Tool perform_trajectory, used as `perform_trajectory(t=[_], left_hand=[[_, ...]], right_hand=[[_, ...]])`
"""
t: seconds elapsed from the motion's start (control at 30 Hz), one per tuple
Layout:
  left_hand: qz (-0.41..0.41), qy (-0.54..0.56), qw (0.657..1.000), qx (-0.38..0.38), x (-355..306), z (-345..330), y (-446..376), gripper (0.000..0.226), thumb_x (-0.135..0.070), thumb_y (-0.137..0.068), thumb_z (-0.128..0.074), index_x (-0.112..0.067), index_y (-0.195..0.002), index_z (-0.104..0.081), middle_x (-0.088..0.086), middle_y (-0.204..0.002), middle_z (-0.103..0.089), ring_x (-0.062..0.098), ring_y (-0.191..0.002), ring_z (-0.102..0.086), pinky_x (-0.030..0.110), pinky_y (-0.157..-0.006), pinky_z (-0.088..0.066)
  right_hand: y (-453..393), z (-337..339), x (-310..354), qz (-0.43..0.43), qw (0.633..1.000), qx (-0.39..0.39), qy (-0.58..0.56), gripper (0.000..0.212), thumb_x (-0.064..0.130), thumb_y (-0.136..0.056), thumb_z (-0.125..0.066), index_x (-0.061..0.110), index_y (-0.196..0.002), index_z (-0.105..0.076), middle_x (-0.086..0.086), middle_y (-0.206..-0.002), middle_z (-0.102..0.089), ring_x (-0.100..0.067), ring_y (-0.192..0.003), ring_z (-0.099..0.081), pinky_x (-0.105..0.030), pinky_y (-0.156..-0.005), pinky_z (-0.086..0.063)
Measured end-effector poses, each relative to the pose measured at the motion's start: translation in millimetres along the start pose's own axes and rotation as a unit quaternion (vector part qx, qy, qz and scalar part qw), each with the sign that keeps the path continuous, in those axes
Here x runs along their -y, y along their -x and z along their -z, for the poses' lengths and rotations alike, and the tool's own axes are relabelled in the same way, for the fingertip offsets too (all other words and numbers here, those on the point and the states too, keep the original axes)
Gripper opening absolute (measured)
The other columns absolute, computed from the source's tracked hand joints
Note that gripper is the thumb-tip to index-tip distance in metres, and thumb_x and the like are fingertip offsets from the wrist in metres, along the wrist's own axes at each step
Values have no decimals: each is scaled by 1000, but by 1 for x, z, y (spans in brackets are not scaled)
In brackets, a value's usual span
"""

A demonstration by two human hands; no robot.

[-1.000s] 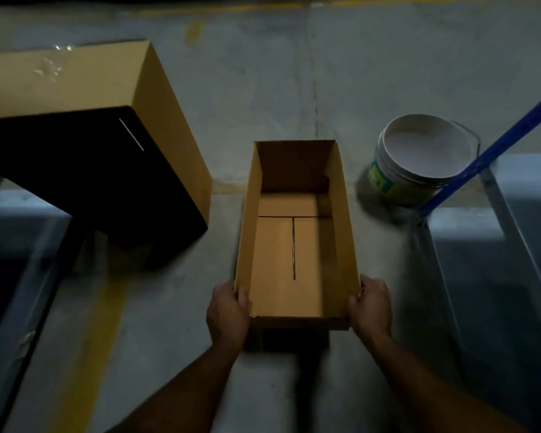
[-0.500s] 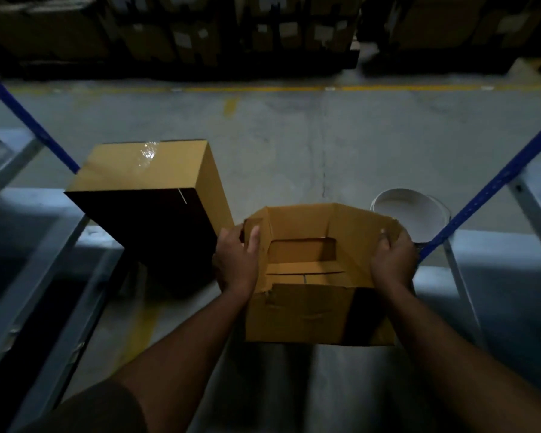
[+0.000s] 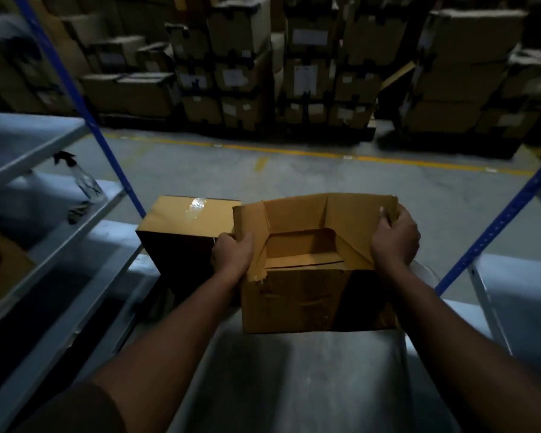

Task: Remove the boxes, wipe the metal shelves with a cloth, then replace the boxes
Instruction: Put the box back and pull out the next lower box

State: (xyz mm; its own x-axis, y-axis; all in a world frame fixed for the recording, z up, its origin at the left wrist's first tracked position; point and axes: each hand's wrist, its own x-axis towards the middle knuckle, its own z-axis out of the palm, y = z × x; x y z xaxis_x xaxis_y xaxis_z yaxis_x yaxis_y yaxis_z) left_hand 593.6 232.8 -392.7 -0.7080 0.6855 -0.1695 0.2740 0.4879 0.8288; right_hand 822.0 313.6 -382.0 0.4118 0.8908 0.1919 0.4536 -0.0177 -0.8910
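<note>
An open cardboard box with its flaps up is held over the grey metal shelf in front of me. My left hand grips its left flap and my right hand grips its right flap. I cannot tell whether the box's bottom touches the shelf. A closed, taped cardboard box stands just left of it, beyond the shelf's far edge. A clear spray bottle and a dark cloth lie on the left shelf.
Blue rack uprights rise at the left and right. A white bucket rim peeks out behind my right wrist. Across the concrete aisle with its yellow line stand stacked cartons.
Both hands lifted the open box off the floor and brought it up over the metal shelf. My view rose from the floor to the aisle and far stacks.
</note>
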Motion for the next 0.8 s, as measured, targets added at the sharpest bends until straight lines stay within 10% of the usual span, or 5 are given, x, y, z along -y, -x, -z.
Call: perform_trajectory(t=[0.8], left_hand=[[-58, 140, 896, -417, -23, 301, 89, 30, -32, -99, -47, -17, -75, -55, 2, -64, -55, 17, -55, -54, 29, -48, -41]], right_hand=[[143, -81, 266, 192, 899, 224, -325, 15, 12, -98, -54, 25, -99, -63, 1, -73, -60, -15, -64, -54, -34, -61, -45]])
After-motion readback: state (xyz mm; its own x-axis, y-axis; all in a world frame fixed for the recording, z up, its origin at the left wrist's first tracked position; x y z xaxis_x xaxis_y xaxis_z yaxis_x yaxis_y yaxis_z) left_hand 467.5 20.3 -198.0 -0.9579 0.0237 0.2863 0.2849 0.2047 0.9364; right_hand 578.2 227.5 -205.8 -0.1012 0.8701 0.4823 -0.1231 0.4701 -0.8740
